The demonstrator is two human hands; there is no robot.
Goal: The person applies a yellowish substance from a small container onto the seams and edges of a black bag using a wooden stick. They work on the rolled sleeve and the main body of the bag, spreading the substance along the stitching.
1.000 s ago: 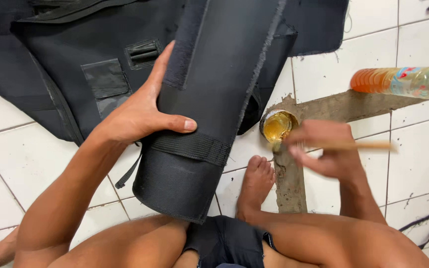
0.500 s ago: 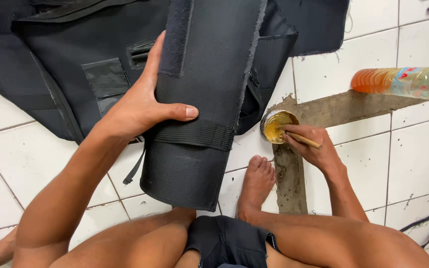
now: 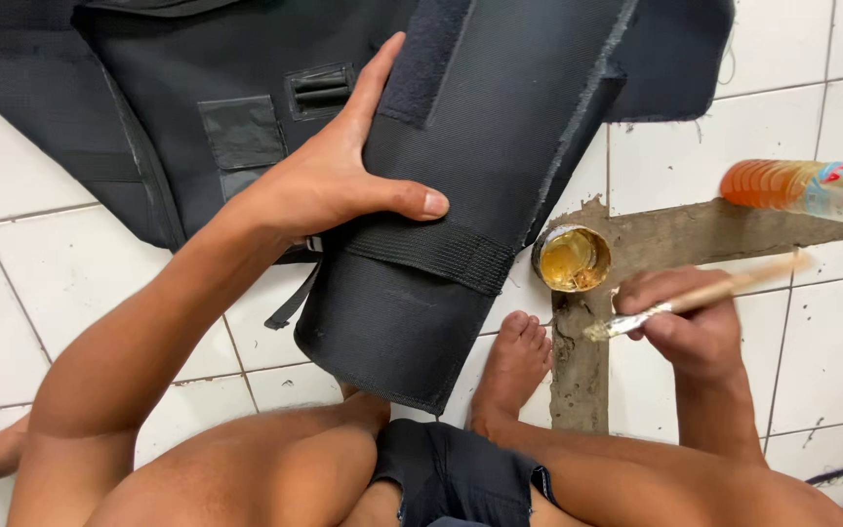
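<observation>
A folded black fabric panel (image 3: 461, 195), stiff and ribbed, lies across the middle of a white tiled floor (image 3: 70, 283), propped up toward the seated person. A sewn black strap (image 3: 421, 249) crosses it near its lower end. The left hand (image 3: 329, 176) grasps the panel's left edge, fingers reaching up along the fabric and the thumb pressed flat just above the strap.

Just right of the panel stands a small open tin (image 3: 571, 259) holding a yellowish paste, perhaps glue, though the view does not settle that. Near the tin, the right hand (image 3: 685, 322) is closed around a thin brush (image 3: 695, 296), its wet tip pointing left toward the tin and its handle blurred.

The person's bare foot (image 3: 511, 366) rests on the floor between panel and right hand, beside a strip of bare cement (image 3: 675, 234). A plastic bottle (image 3: 812, 190) of orange liquid lies on its side at the far right. More black fabric (image 3: 148, 88) spreads out behind the panel.
</observation>
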